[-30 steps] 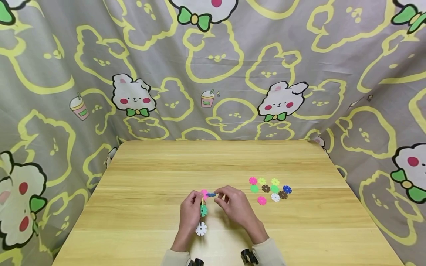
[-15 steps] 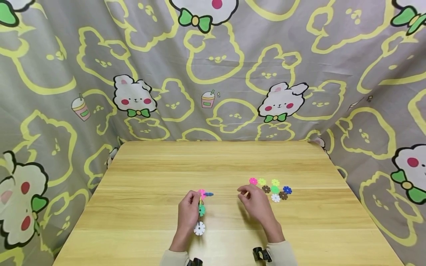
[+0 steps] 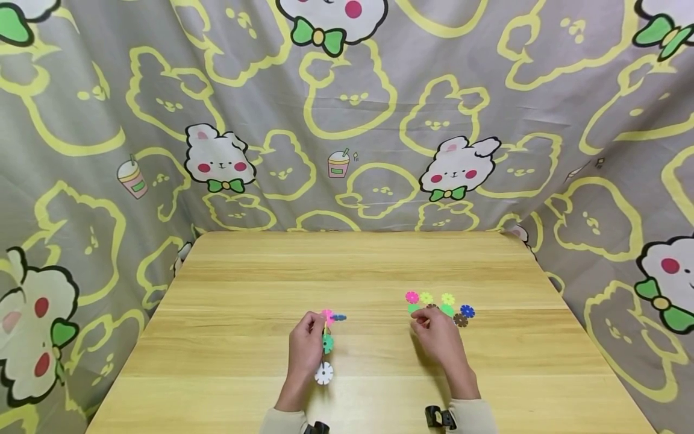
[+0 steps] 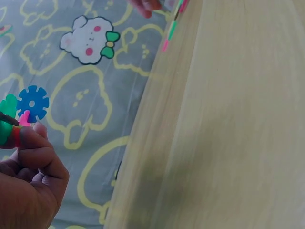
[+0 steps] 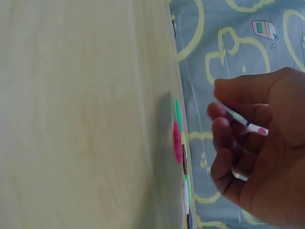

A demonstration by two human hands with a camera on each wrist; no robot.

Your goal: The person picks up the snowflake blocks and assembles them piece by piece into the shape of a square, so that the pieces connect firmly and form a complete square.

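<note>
The left hand (image 3: 306,339) pinches a chain of joined discs (image 3: 329,343) above the table (image 3: 228,349), slightly nearer its left edge than its right; a white disc (image 3: 328,378) trails toward the near edge. The right hand (image 3: 440,339), thumb and fingers apart and holding nothing, hovers by loose discs (image 3: 447,309) well in from the right edge. Lying flat and close, these could skid or overlap if nudged by fingertips; twisting the pinched chain might pop a joint.
</note>
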